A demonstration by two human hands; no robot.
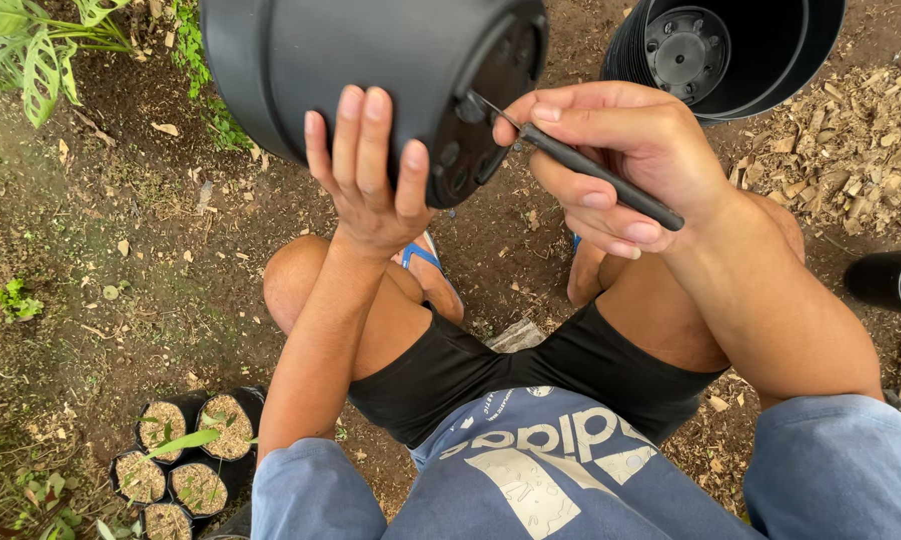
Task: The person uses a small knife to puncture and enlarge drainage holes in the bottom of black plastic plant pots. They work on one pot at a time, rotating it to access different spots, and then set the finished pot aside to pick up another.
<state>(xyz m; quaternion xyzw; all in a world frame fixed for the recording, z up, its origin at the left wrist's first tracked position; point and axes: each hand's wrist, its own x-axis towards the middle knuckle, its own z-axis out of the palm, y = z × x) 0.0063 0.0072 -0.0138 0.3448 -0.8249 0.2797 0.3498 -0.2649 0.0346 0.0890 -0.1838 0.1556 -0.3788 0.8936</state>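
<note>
A large round black plastic plant pot (370, 70) fills the upper middle of the frame, tipped on its side with its holed base facing right and toward the camera. The left hand (368, 175) supports it from beneath at centre frame, fingers spread and pressed flat against the pot's wall and the rim of its base. At the upper right stands a stack of nested black plastic pots (760, 60), open mouth upward, on a patch of pale wood chips (860, 140). The right hand (625, 160), right of centre, is closed around a thin black-handled metal tool (595, 175), pinching it between thumb and fingers; the tool's tip touches the pot's base near its edge. In the lower left sits a cluster of small black nursery bags filled with pale husk (185, 455), one bearing a green seedling.
</note>
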